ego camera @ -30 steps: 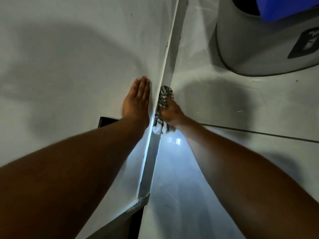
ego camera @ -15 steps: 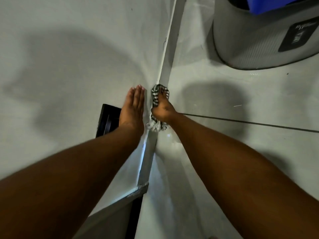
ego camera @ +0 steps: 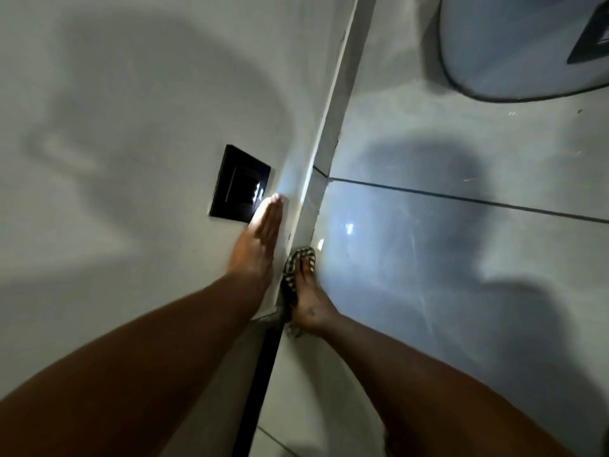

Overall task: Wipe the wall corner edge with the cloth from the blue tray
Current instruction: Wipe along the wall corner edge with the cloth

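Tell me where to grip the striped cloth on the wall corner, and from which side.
Grip the black-and-white striped cloth across its upper, bunched part, coming from the right, tiled side. It lies folded lengthwise along the white wall corner edge, so fingers laid flat along it, as the right hand does, probably press it best. The left hand rests flat on the wall beside the black wall switch plate.

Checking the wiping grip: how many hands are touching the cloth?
1. The right hand presses the striped cloth against the wall corner edge; the left hand lies flat on the wall, apart from it.

Glossy floor tiles (ego camera: 461,258); matt wall (ego camera: 131,94) (striped woven cloth (ego camera: 291,268)).
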